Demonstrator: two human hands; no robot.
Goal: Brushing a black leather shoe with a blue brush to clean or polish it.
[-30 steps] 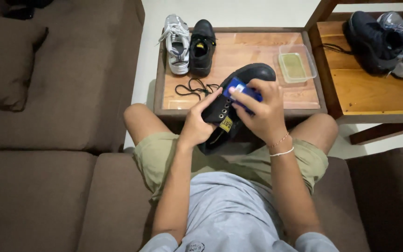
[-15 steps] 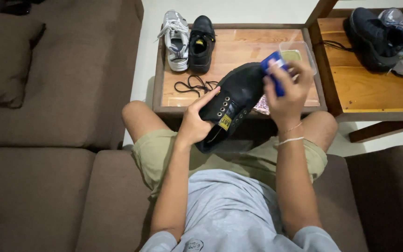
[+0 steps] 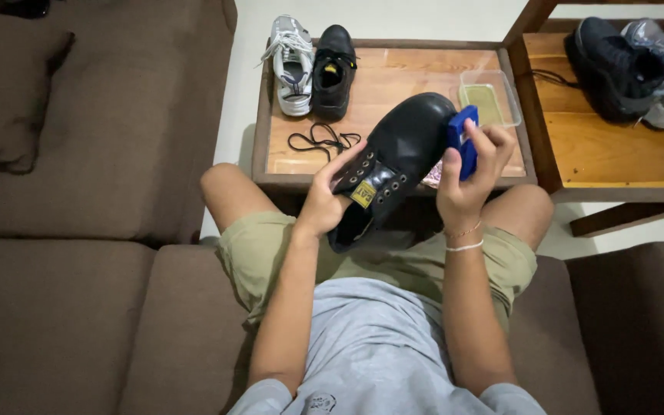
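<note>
Black lace-up boot, laces removed, held in the air above the person's knees and over the near edge of the low wooden table, toe pointing away and to the right. Left hand closed around the boot's open top at the eyelets, thumb along the tongue. Right hand curled around a small blue block, pressed against the right side of the toe; fingers wrapped behind it, thumb in front. On the table: a loose black shoelace near the front-left edge; a white sneaker and a second black boot side by side at the far-left corner; a clear shallow container by the right edge. A second wooden surface to the right bears dark and grey sneakers. Brown sofa surrounds the seated person.
</note>
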